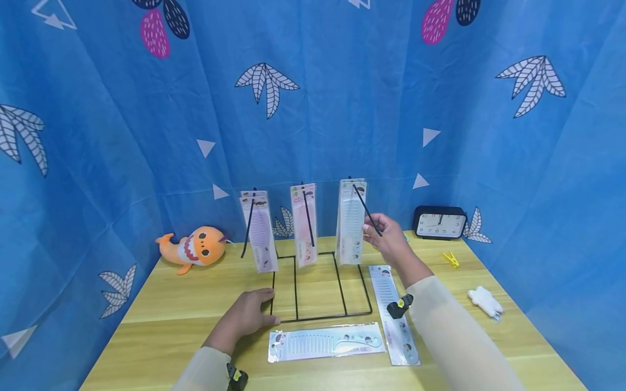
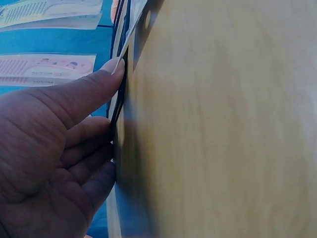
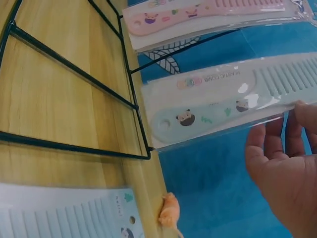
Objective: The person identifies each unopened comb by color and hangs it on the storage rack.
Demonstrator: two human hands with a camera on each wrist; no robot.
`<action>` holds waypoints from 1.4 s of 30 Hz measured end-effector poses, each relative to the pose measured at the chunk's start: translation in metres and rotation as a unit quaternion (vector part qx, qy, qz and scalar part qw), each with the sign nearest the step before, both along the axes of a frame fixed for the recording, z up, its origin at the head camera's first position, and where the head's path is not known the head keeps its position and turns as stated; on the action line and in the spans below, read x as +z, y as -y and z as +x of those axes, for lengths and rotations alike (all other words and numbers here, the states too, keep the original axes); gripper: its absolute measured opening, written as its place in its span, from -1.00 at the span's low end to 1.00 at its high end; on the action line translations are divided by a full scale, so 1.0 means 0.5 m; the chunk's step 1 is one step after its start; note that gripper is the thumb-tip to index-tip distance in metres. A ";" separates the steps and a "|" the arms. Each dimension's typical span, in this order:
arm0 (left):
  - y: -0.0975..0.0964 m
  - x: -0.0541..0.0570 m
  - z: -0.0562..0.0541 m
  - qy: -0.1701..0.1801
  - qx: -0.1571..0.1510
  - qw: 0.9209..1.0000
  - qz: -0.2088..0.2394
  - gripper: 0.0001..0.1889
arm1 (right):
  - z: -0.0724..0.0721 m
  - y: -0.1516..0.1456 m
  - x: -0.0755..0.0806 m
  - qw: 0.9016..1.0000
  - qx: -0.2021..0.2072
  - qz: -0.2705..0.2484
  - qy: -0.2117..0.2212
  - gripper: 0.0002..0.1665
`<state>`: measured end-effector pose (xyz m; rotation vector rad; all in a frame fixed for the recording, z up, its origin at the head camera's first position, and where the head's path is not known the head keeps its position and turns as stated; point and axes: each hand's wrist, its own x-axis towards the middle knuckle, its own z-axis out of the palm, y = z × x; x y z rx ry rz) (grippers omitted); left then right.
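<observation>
In the head view my right hand (image 1: 388, 236) reaches the right edge of a hanging blue packaged comb (image 1: 352, 222). In the right wrist view, the thumb of my right hand (image 3: 292, 168) lies over this comb pack's edge (image 3: 213, 106), with the other fingers behind it. The pack hangs on a slanted rod of a black wire rack (image 1: 320, 317). At the rack's front left corner my left hand (image 1: 248, 314) grips the base wire, thumb at the front bar and fingers along the side. Purple (image 1: 261, 233) and pink packaged combs (image 1: 304, 225) hang on the other rods.
Two more blue packaged combs lie on the table, one sideways (image 1: 325, 343) before the rack and one lengthwise (image 1: 393, 320) under my right forearm. An orange shark plush (image 1: 193, 248) sits left; a black clock (image 1: 439, 222), yellow clip (image 1: 451, 259) and white plush (image 1: 486, 301) stand right.
</observation>
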<state>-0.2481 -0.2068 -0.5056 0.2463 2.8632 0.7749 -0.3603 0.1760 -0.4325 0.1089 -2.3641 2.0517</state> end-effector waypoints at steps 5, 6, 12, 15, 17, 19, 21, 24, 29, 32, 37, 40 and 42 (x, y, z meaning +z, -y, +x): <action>0.002 -0.001 -0.002 -0.002 -0.002 1.000 -0.002 -0.25 | 0.004 -0.015 -0.011 1.000 -0.017 -0.007 0.015 -0.63; 0.002 -0.001 -0.002 -0.001 -0.002 1.000 -0.001 -0.25 | 0.007 -0.020 -0.014 1.000 -0.017 -0.007 0.013 -0.60; 0.002 0.003 0.001 -0.005 -0.008 1.000 0.003 -0.25 | 0.050 -0.052 -0.035 0.991 0.005 0.131 0.009 -0.51; 0.000 0.005 0.002 -0.003 -0.006 1.000 0.001 -0.25 | 0.080 -0.065 -0.056 0.971 0.029 0.237 0.014 -0.47; 0.000 0.008 0.002 -0.002 -0.004 1.000 0.002 -0.25 | 0.100 -0.074 -0.072 0.953 0.042 0.300 0.026 -0.39; -0.001 0.008 0.003 -0.002 -0.005 1.000 0.003 -0.25 | 0.120 -0.083 -0.086 0.933 0.054 0.352 0.047 -0.30; -0.001 0.008 0.004 -0.002 -0.005 1.000 0.003 -0.25 | 0.138 -0.090 -0.098 0.915 0.062 0.392 0.067 -0.22; -0.001 0.007 0.004 -0.004 -0.005 1.000 0.003 -0.24 | 0.165 -0.097 -0.106 0.894 0.064 0.436 0.082 -0.12; 0.002 0.004 0.003 -0.010 -0.003 1.000 0.006 -0.24 | 0.200 -0.093 -0.107 0.866 0.046 0.490 0.090 0.02; 0.004 0.002 0.003 -0.014 -0.006 1.000 0.008 -0.24 | 0.215 -0.086 -0.105 0.855 0.038 0.508 0.099 0.13; 0.003 0.000 0.000 -0.013 -0.009 1.000 0.009 -0.24 | 0.225 -0.080 -0.107 0.846 0.030 0.522 0.106 0.24; 0.003 0.000 0.000 -0.009 -0.007 1.000 0.008 -0.24 | 0.227 -0.079 -0.110 0.844 0.028 0.524 0.113 0.30; 0.003 0.000 -0.001 -0.007 -0.007 1.000 0.005 -0.24 | 0.227 -0.077 -0.113 0.844 0.025 0.523 0.119 0.33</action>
